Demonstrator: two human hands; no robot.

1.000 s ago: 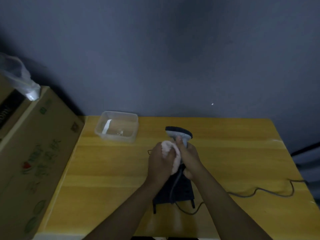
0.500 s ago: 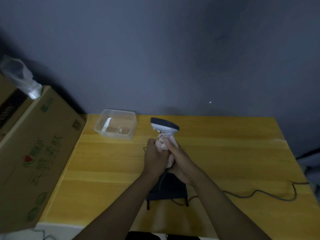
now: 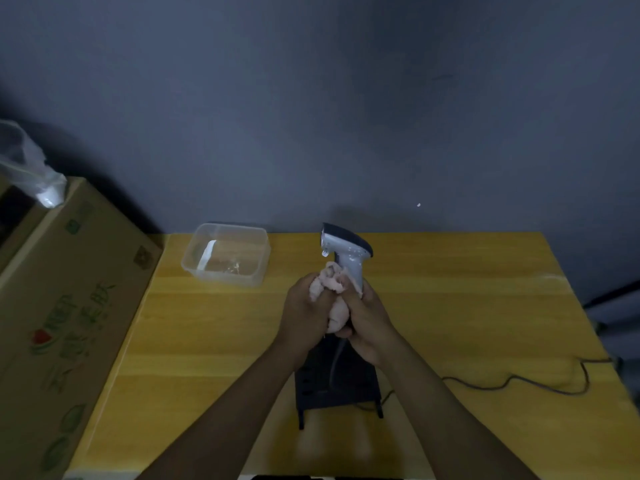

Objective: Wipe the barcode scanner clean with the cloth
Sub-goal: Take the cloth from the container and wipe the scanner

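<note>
A white-and-dark barcode scanner (image 3: 346, 249) is held upright above the yellow table (image 3: 450, 306), its head pointing left. My right hand (image 3: 367, 320) grips its handle from the right. My left hand (image 3: 304, 313) is closed on a pale pink cloth (image 3: 330, 289) that is bunched against the handle's left side, just under the scanner head. The lower handle is hidden by both hands and the cloth. The scanner's grey cable (image 3: 334, 365) drops from below my hands.
A dark stand (image 3: 337, 386) lies on the table under my wrists. A clear plastic tub (image 3: 227, 252) sits at the back left. A large cardboard box (image 3: 62, 323) borders the left edge. A dark cable (image 3: 519, 382) trails to the right.
The scanner has turned so its head points left and shows more white body. The cloth slid from the head's side down onto the handle, and both hands closed tighter together.
</note>
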